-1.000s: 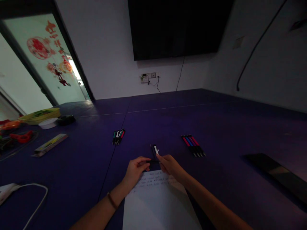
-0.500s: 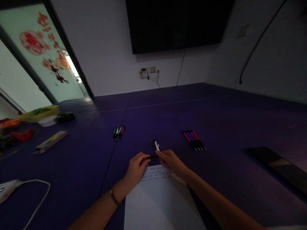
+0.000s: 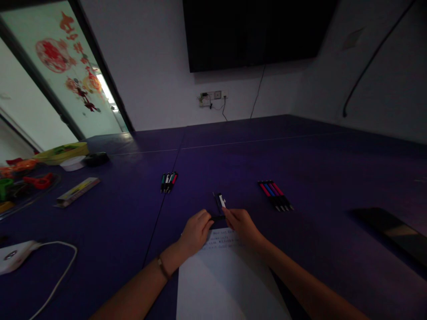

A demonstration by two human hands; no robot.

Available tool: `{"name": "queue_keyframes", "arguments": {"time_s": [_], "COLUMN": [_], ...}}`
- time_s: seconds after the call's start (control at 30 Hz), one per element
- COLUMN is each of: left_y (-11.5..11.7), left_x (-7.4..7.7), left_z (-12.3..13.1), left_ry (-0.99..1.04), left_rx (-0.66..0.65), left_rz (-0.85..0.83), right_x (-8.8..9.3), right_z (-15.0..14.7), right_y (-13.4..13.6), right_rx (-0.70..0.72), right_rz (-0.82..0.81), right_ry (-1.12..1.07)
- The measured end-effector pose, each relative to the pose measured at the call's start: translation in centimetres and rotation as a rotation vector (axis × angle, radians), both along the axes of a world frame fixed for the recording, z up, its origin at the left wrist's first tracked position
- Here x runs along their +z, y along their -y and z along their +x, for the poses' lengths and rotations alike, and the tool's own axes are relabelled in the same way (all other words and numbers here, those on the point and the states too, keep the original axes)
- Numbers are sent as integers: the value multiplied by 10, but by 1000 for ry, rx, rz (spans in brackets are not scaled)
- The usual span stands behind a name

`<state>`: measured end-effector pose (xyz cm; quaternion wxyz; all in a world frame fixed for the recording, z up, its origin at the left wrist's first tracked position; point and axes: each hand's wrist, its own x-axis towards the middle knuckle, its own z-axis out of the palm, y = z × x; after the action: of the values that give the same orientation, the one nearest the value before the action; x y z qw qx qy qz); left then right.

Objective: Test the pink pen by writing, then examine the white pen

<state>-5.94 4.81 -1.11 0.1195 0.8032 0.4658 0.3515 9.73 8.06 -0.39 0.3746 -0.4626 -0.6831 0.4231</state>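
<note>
A small black pen part (image 3: pixel 218 218) lies between my two hands, just above the top edge of a sheet of paper (image 3: pixel 230 280) with handwriting. My left hand (image 3: pixel 196 231) is closed on its left end. The fingers of my right hand (image 3: pixel 243 224) pinch its right end. Just beyond my right fingertips lie a white and black pen part (image 3: pixel 222 201) and a thin dark rod (image 3: pixel 215 200). Several pens (image 3: pixel 168 182) rest in a group at the left, and several pink and blue pens (image 3: pixel 275 195) at the right.
On the purple table (image 3: pixel 133 213) are a narrow box (image 3: pixel 78 192), a yellow basket (image 3: pixel 62 153), red scissors (image 3: pixel 39 181) and a white device (image 3: pixel 16 257) with a cable at the left. A dark phone-like slab (image 3: pixel 390 231) lies at the right.
The view has shifted slightly, so things appear further right. My left hand has rolled over, its fingers now more curled around the black part. My right hand keeps its pinch.
</note>
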Motion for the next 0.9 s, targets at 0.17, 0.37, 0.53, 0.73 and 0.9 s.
{"name": "queue_keyframes", "arguments": {"time_s": [0.17, 0.37, 0.53, 0.73, 0.9], "left_y": [-2, -1, 1, 4, 3], "left_x": [2, 4, 5, 3, 2], "left_z": [2, 1, -2, -1, -1], "left_ry": [145, 247, 242, 160, 125], "left_rx": [-13, -2, -15, -38, 22], "left_rz": [-128, -126, -74, -22, -32], "right_x": [1, 1, 4, 3, -1], "right_z": [1, -1, 0, -1, -5], "right_y": [1, 1, 1, 2, 6], "right_rx": [8, -8, 204, 269, 266], "right_rz": [64, -120, -488, -602, -510], "right_ry": [27, -108, -377, -537, -451]}}
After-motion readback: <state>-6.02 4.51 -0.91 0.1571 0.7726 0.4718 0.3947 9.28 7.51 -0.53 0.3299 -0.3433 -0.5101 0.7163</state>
